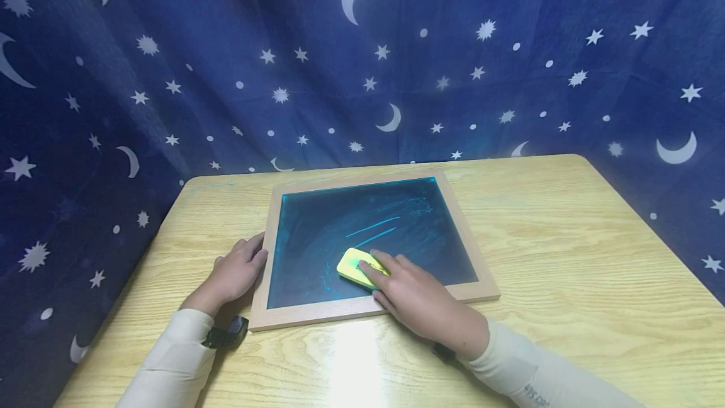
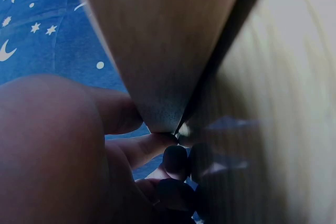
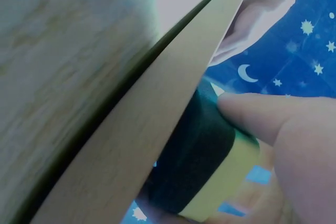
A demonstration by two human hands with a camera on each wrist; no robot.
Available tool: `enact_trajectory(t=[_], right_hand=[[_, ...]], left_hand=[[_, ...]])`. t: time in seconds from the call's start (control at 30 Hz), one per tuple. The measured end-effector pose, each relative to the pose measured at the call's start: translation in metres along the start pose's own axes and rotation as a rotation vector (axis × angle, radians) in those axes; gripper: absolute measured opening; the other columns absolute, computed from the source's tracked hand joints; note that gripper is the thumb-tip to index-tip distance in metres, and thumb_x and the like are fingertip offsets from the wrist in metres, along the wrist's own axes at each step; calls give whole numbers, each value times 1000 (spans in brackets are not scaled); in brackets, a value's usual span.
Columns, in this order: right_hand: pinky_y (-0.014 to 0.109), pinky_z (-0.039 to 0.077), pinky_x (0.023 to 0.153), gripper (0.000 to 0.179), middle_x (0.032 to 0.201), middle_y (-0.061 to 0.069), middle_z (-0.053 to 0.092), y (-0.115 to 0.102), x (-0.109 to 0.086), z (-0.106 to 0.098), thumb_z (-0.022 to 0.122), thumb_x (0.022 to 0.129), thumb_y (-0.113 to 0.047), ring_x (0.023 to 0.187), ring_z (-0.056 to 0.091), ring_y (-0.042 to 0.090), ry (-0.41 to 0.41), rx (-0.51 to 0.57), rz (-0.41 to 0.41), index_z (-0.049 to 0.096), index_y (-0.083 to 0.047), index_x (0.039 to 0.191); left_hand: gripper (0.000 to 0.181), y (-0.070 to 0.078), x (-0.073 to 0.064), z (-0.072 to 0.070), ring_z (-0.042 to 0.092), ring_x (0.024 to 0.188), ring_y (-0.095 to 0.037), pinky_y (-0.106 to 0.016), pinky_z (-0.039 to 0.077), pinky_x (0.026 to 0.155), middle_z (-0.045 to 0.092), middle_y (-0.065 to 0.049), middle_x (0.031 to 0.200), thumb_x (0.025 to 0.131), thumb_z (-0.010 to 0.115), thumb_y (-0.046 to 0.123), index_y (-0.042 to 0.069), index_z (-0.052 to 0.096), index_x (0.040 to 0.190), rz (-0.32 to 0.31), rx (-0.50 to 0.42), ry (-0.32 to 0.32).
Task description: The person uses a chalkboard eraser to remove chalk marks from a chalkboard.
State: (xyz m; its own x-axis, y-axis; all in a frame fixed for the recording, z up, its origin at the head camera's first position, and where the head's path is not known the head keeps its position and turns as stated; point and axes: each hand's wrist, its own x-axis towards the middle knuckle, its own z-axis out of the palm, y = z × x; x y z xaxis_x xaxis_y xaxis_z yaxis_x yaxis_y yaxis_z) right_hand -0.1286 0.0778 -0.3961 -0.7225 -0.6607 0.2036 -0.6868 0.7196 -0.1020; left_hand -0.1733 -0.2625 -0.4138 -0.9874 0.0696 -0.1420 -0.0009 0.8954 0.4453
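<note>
A small chalkboard (image 1: 317,225) in a light wooden frame (image 1: 259,301) lies on the table, with two bright blue chalk lines and smudges on its dark surface. My right hand (image 1: 419,298) grips a yellow eraser (image 1: 351,263) with a dark underside, near the board's front edge. In the right wrist view, the thumb presses one side of the eraser (image 3: 220,182), just beyond the frame's edge (image 3: 157,98). Against the frame's left side rests my left hand (image 1: 235,272), its thumb and fingertips touching the wood. The left wrist view shows those fingertips at the frame's side (image 2: 163,51), close to the tabletop.
The board sits on a wood-grain table (image 1: 566,257) with rounded far corners. A dark blue curtain (image 1: 317,30) with moons and stars hangs behind and along the sides. Light glares off the tabletop in front of the board.
</note>
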Motion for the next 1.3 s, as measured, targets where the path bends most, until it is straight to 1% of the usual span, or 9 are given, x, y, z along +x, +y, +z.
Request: enact_trajectory(t=[0.07,0.3,0.47,0.6,0.87,1.07,1.3], right_hand=[[41,58,83,48,142,17,55,2,0,0,66,97,-22,107,64,33,9,0,12,56,-13,143],[47,57,83,46,140,20,55,15,2,-1,67,97,-20,110,63,39,26,23,102,57,-14,142],[48,57,84,47,139,21,55,26,2,-2,67,97,-21,114,62,41,23,-4,159,57,-14,142],[48,57,83,48,138,22,56,35,2,-2,67,97,-22,114,62,40,18,-22,200,56,-14,142],[48,57,85,47,134,26,57,50,1,-3,70,95,-19,106,64,40,41,-17,228,58,-10,140],[50,55,89,47,134,27,57,58,-1,-6,69,95,-17,106,64,41,41,-14,251,58,-8,140],[52,56,86,47,132,28,58,63,-3,-9,70,94,-15,104,64,43,60,-19,264,59,-7,138]], left_hand=[[55,0,0,0,54,110,-32,-58,35,89,56,-20,122,108,32,31,1,33,155,0,-1,0],[55,-1,0,0,54,115,-35,-62,34,92,56,-21,125,108,32,31,2,33,155,4,0,5],[55,-1,0,0,54,115,-35,-63,34,92,57,-20,124,108,32,32,3,33,155,8,7,10],[55,-1,0,1,54,113,-33,-61,34,91,57,-19,121,108,32,32,3,34,155,8,11,8],[55,-2,1,1,54,109,-32,-58,34,89,57,-19,120,108,32,32,3,33,155,4,6,9],[55,-2,1,1,54,110,-32,-58,34,89,56,-19,121,108,32,31,3,33,155,1,7,6],[55,-3,3,1,54,111,-33,-58,34,89,56,-20,121,108,32,30,3,33,155,0,8,13]])
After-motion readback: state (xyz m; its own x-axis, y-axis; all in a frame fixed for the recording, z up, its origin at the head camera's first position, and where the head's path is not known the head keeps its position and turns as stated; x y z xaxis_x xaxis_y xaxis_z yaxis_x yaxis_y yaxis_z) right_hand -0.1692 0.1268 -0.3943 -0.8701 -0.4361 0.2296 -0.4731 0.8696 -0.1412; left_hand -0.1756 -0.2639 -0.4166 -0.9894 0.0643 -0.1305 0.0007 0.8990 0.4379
